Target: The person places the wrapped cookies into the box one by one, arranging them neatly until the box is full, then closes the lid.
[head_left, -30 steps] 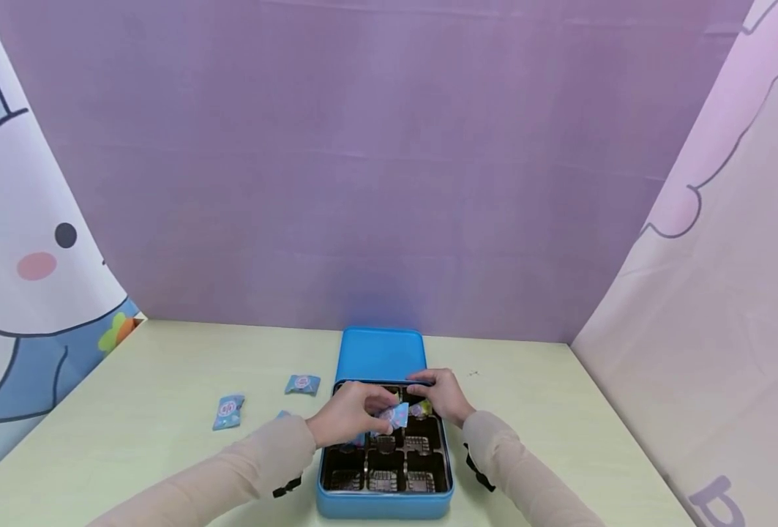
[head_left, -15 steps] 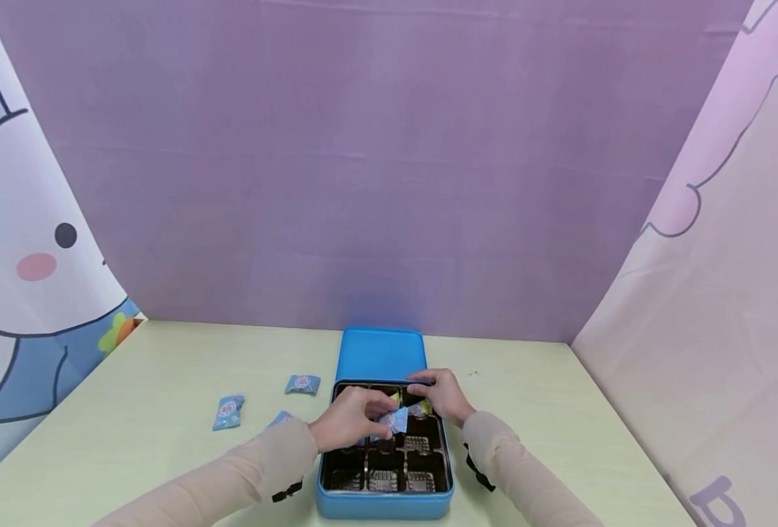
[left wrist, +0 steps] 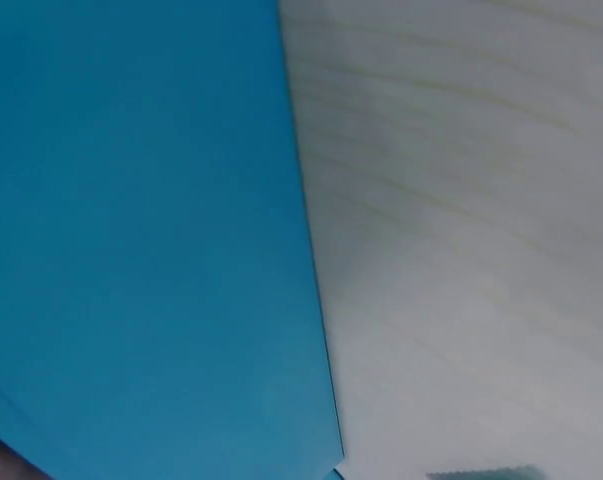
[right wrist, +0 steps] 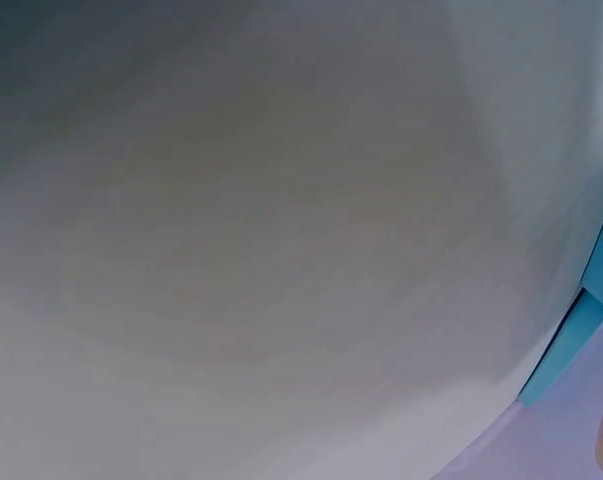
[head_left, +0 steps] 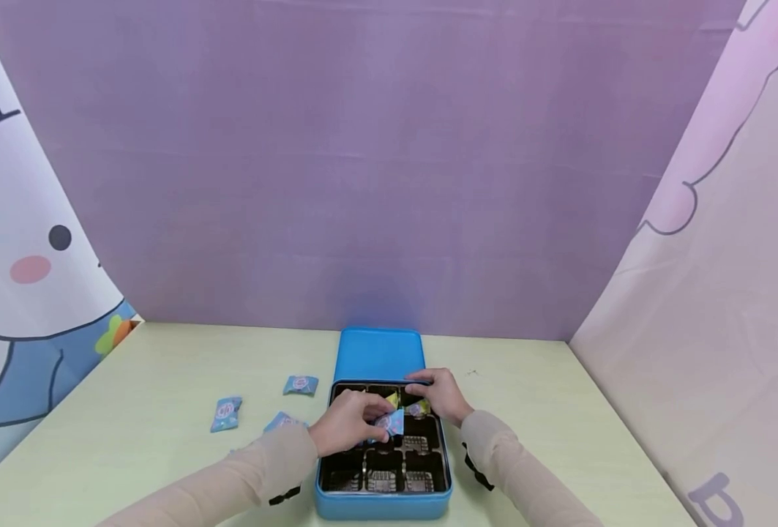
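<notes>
A pale green table (head_left: 165,410) carries everything, closed in behind by a purple backdrop (head_left: 362,183) and cartoon-printed curtains. The landmark is the open blue tin (head_left: 383,505), with its blue lid (head_left: 380,353) lying flat just behind it. Inside the tin sits a dark tray (head_left: 383,468) split into small compartments; the front row looks unfilled.

The left hand (head_left: 345,424) hangs over the tin's left middle, fingers curled and pinching a blue candy packet (head_left: 389,422) above the tray's centre. The right hand (head_left: 443,395) is at the tin's back right corner, its fingers curled over the rim; a yellow-green packet (head_left: 418,408) shows just beside it, and whether the hand actually grips that one cannot be told. Three more blue packets (head_left: 301,384) lie on the table to the left of the tin, apart from each other.

Judging from this, the packet is being set into a compartment. It would go best lowered flat and squared to the cell walls, released only once seated, while the right hand steadies the tin against sliding. The wrist views show only blurred blue metal and tabletop.
</notes>
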